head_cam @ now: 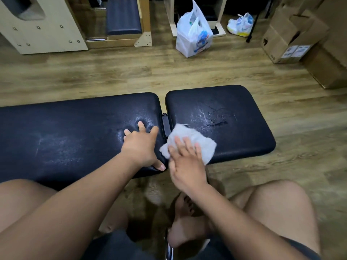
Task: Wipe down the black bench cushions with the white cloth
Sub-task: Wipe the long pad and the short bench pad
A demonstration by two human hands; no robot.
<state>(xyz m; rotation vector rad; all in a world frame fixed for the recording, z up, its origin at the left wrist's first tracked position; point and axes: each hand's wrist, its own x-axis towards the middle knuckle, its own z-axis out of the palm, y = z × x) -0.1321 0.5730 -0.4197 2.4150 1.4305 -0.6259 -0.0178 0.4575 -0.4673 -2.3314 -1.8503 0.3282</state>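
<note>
The crumpled white cloth lies at the seven o'clock corner of the shorter black padded vinyl cushion. It is pinned under the right hand, whose fingers lie flat and spread. The left hand presses open-fingered on the three o'clock end of the long black padded cushion. The cloth looks light and limp, so flat palm pressure should carry it better than a pinch. Wet streaks at one o'clock suggest slick vinyl.
</note>
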